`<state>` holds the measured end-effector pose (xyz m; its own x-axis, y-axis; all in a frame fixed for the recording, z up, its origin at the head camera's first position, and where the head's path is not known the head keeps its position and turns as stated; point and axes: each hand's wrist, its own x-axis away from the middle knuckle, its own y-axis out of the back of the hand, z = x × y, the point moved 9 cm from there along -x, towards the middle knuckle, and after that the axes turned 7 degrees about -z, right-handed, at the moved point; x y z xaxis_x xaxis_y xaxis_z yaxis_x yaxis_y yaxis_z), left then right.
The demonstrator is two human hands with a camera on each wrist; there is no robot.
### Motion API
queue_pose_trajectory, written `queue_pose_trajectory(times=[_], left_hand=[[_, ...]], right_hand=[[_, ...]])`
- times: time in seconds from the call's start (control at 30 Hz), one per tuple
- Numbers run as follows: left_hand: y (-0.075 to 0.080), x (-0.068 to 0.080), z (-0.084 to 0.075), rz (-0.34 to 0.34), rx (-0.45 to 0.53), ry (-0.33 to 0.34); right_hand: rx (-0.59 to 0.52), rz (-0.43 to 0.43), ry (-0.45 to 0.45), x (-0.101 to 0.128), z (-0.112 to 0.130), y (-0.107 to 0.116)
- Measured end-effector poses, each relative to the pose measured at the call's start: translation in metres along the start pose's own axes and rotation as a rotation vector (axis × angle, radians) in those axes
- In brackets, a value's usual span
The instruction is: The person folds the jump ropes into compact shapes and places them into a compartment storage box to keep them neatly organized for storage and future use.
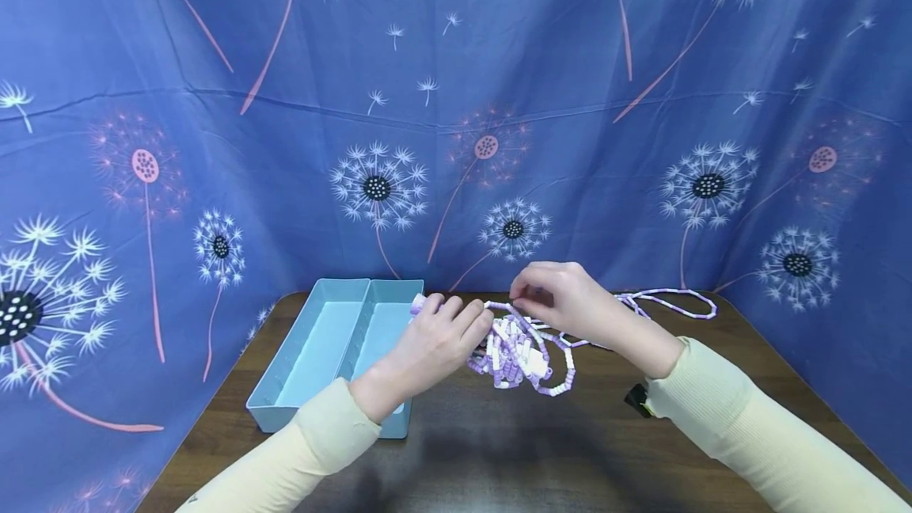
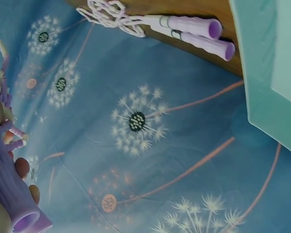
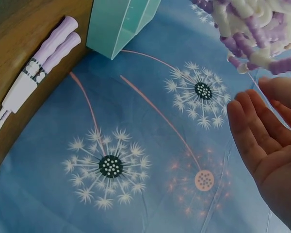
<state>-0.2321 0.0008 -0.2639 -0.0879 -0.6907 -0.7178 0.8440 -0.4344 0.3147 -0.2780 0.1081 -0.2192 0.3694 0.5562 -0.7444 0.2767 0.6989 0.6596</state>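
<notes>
A purple and white beaded skipping rope [image 1: 516, 355] hangs in a bunched coil between my hands, above the dark wooden table [image 1: 499, 450]. My left hand [image 1: 438, 339] grips the coil together with a ribbed purple handle [image 2: 12, 194], whose end shows beside the tray [image 1: 419, 305]. My right hand [image 1: 563, 303] pinches a strand of the rope near the top of the coil. The beads [image 3: 252, 29] hang just above that hand's fingers [image 3: 254, 126]. A loose loop of the rope [image 1: 670, 303] trails to the right along the table's back edge.
An empty light blue two-compartment tray [image 1: 335, 355] stands at the left of the table. A second rope with two purple handles [image 2: 196, 31] [image 3: 51, 46] lies by the back edge near the tray [image 3: 121, 24]. Blue dandelion-print cloth [image 1: 456, 141] walls three sides.
</notes>
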Motion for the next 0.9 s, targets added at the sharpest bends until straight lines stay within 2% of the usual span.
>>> queue_pose_trajectory(times=[0.23,0.5,0.63,0.9], left_hand=[[-0.003,0.014,0.017,0.045,-0.029,0.032],[-0.006,0.032,0.045,0.126,-0.071,0.095],[-0.007,0.044,0.059,0.174,-0.079,0.149],[-0.008,0.066,0.088,0.189,-0.165,0.287]], right_hand=[[0.029,-0.061,0.019,0.001,0.005,0.007],[0.135,-0.118,0.068,0.001,0.016,0.005],[0.148,-0.138,0.098,0.0,0.023,0.0],[0.177,-0.137,0.137,-0.001,0.031,-0.019]])
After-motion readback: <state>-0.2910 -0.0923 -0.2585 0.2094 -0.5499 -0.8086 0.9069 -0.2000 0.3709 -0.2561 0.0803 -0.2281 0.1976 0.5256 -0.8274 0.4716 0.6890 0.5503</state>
